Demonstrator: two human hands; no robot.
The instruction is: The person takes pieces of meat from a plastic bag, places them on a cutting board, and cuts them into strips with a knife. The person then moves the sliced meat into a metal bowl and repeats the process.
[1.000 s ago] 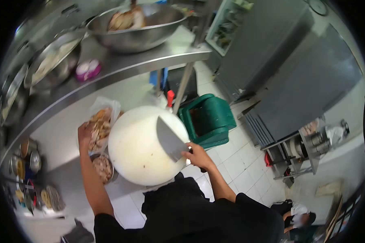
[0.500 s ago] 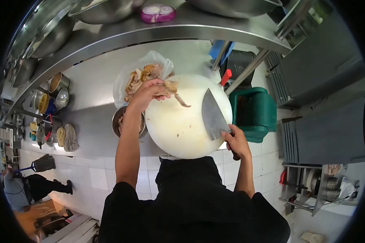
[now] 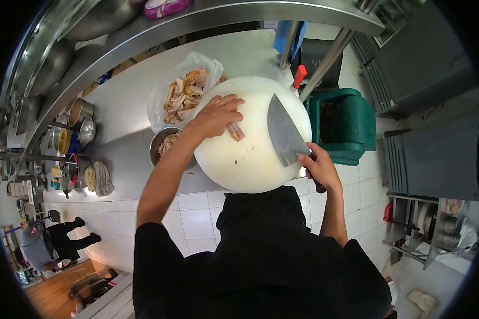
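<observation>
My left hand (image 3: 217,115) lies over a piece of cooked chicken (image 3: 236,132) on the round white cutting board (image 3: 250,175). The fingers curve over the piece, and only its near end shows below them. In my right hand (image 3: 323,169) is the handle of a cleaver (image 3: 285,133). Its broad blade rests tilted over the board's right side, apart from the chicken. More chicken pieces (image 3: 183,95) lie in an open clear plastic bag (image 3: 157,109) beyond my left forearm. Next to the board, a steel bowl (image 3: 155,146) holds shredded chicken (image 3: 168,143), partly hidden by that forearm.
A steel shelf (image 3: 197,22) crosses above the counter, with a cut red onion (image 3: 166,7) on it. To the right stand a green bin (image 3: 356,127) and a red-handled tool (image 3: 299,76). Pots (image 3: 80,112) and cloths (image 3: 102,178) sit left. Another person (image 3: 53,239) stands at far left.
My left hand has brought the chicken piece down onto the board, where it was held raised before. The cleaver stays in my right hand at the board's right side. The view has shifted.
</observation>
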